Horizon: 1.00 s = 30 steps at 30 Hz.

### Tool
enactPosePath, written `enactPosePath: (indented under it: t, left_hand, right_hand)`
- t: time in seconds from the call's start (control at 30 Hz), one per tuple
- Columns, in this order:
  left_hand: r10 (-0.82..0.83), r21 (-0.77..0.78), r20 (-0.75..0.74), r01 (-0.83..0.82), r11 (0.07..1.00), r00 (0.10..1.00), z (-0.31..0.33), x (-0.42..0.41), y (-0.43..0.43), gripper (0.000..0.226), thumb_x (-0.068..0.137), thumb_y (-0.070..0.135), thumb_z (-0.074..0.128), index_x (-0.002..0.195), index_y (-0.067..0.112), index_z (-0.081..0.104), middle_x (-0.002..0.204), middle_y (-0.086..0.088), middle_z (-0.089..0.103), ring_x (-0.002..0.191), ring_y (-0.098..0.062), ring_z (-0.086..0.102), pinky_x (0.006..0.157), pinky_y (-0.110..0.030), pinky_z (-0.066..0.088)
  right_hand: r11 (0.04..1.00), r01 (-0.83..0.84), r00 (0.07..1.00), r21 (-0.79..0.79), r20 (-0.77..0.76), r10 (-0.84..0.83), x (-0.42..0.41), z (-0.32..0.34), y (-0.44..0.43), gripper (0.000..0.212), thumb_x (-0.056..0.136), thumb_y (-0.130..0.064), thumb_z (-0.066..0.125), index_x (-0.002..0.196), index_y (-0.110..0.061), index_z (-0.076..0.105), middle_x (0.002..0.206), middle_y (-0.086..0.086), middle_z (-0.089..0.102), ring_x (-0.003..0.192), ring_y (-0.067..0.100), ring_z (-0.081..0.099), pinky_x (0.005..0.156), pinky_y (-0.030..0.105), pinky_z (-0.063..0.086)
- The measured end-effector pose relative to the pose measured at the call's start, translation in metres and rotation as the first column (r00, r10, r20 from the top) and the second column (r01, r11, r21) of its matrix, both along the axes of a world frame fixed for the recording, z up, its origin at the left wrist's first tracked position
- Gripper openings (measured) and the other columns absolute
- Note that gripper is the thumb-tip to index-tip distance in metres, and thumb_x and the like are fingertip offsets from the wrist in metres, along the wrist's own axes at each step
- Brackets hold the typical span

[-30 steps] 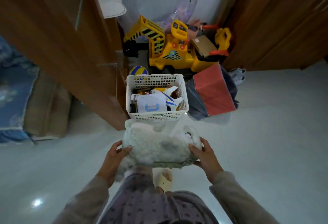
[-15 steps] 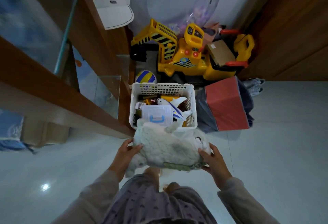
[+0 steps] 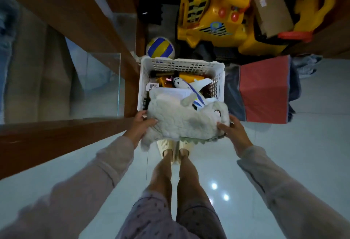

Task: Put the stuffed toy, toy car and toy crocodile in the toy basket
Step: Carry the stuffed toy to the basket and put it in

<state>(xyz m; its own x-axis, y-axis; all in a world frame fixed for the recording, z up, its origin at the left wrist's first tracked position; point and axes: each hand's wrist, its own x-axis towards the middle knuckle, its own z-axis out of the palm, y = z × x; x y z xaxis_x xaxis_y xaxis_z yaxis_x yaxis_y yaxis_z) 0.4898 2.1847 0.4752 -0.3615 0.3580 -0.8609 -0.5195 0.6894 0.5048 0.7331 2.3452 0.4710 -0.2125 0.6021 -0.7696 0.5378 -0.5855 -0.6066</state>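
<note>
A white fluffy stuffed toy (image 3: 181, 117) with a green frilled edge hangs lengthwise between my hands, over the near rim of the white lattice toy basket (image 3: 181, 65). My left hand (image 3: 141, 125) grips its tail end and my right hand (image 3: 233, 132) grips its head end. Inside the basket lie a white and blue toy plane (image 3: 193, 87) and other toys, partly hidden by the stuffed toy. No toy car or toy crocodile can be made out.
A wooden cabinet with glass panels (image 3: 98, 79) stands left of the basket. Behind it are a blue and yellow ball (image 3: 160, 47) and a yellow ride-on digger (image 3: 217, 15). A red fabric box (image 3: 263, 91) sits to the right. My slippered feet (image 3: 175, 148) stand on glossy tiles.
I have stepped closer and leaned over. The stuffed toy has moved forward from in front of the basket to above its near rim, still held by both hands.
</note>
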Motion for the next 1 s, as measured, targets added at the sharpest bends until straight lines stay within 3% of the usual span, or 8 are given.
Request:
enactPosePath:
  t: [0.17, 0.33, 0.43, 0.53, 0.63, 0.73, 0.9, 1.0]
  left_hand:
    - [0.051, -0.094, 0.017, -0.049, 0.994, 0.999, -0.099, -0.026, 0.028, 0.057, 0.086, 0.007, 0.061, 0.139, 0.01, 0.039, 0.137, -0.016, 0.049, 0.115, -0.031, 0.055, 0.097, -0.042, 0.048]
    - [0.067, -0.116, -0.006, -0.067, 0.991, 0.998, -0.209, -0.064, 0.045, 0.051, 0.085, 0.007, 0.06, 0.134, 0.014, 0.046, 0.103, 0.0, 0.061, 0.085, -0.013, 0.06, 0.063, -0.022, 0.053]
    - [0.058, -0.146, -0.022, -0.061, 0.987, 0.998, -0.269, -0.08, 0.046, 0.047, 0.085, 0.007, 0.058, 0.13, 0.015, 0.049, 0.092, 0.007, 0.062, 0.08, -0.007, 0.061, 0.05, -0.012, 0.052]
    - [0.036, -0.202, -0.062, -0.048, 0.978, 0.997, -0.319, -0.091, 0.047, 0.047, 0.084, 0.003, 0.054, 0.13, 0.01, 0.048, 0.106, -0.001, 0.06, 0.091, -0.017, 0.058, 0.065, -0.021, 0.05]
    - [-0.044, -0.268, -0.07, 0.023, 0.963, 0.997, -0.351, -0.1, 0.051, 0.054, 0.079, 0.0, 0.051, 0.133, 0.006, 0.045, 0.12, -0.017, 0.055, 0.092, -0.029, 0.057, 0.069, -0.033, 0.051]
    - [-0.082, -0.302, -0.071, 0.056, 0.952, 0.994, -0.361, -0.099, 0.055, 0.057, 0.078, -0.005, 0.048, 0.134, 0.004, 0.043, 0.132, -0.022, 0.053, 0.116, -0.038, 0.055, 0.1, -0.05, 0.048]
    - [-0.11, -0.279, -0.085, 0.082, 0.957, 0.99, -0.335, -0.092, 0.053, 0.051, 0.081, 0.006, 0.051, 0.132, 0.011, 0.045, 0.131, -0.018, 0.053, 0.115, -0.035, 0.056, 0.095, -0.044, 0.05]
    - [-0.23, -0.319, -0.084, 0.193, 0.928, 0.97, -0.309, -0.09, 0.047, 0.045, 0.087, 0.017, 0.052, 0.132, 0.012, 0.048, 0.127, -0.018, 0.058, 0.114, -0.035, 0.057, 0.097, -0.042, 0.048]
  right_hand:
    - [0.996, 0.003, 0.999, -0.084, 0.045, 0.001, -0.032, -0.101, 0.031, 0.05, 0.086, -0.003, 0.063, 0.132, -0.003, 0.045, 0.132, 0.019, 0.055, 0.105, 0.024, 0.054, 0.079, 0.034, 0.046]
    - [0.99, 0.002, 0.997, -0.139, 0.081, 0.01, -0.074, -0.2, 0.046, 0.047, 0.087, -0.002, 0.061, 0.13, -0.008, 0.043, 0.111, 0.004, 0.054, 0.084, 0.01, 0.056, 0.063, 0.021, 0.044]
    - [0.987, -0.013, 0.993, -0.162, 0.115, 0.032, -0.098, -0.258, 0.053, 0.05, 0.089, -0.004, 0.059, 0.134, -0.008, 0.037, 0.126, 0.011, 0.051, 0.096, 0.016, 0.052, 0.072, 0.024, 0.044]
    - [0.984, -0.061, 0.984, -0.17, 0.155, 0.088, -0.121, -0.306, 0.057, 0.056, 0.09, -0.004, 0.057, 0.14, -0.009, 0.032, 0.138, 0.014, 0.049, 0.109, 0.025, 0.051, 0.093, 0.042, 0.046]
    - [0.974, -0.065, 0.976, -0.217, 0.19, 0.108, -0.133, -0.335, 0.058, 0.058, 0.089, 0.0, 0.055, 0.141, -0.01, 0.031, 0.141, 0.015, 0.046, 0.114, 0.028, 0.051, 0.101, 0.05, 0.044]
    - [0.966, -0.027, 0.978, -0.258, 0.195, 0.079, -0.136, -0.342, 0.057, 0.063, 0.087, 0.004, 0.053, 0.142, -0.013, 0.027, 0.143, 0.015, 0.042, 0.127, 0.034, 0.046, 0.102, 0.051, 0.046]
    - [0.956, -0.008, 0.976, -0.294, 0.204, 0.071, -0.14, -0.315, 0.054, 0.061, 0.089, 0.003, 0.052, 0.143, -0.013, 0.027, 0.147, 0.012, 0.038, 0.131, 0.032, 0.041, 0.103, 0.05, 0.041]
    - [0.944, -0.057, 0.96, -0.325, 0.242, 0.141, -0.134, -0.286, 0.052, 0.053, 0.091, 0.001, 0.051, 0.139, -0.011, 0.033, 0.132, 0.017, 0.046, 0.109, 0.026, 0.05, 0.091, 0.042, 0.043]
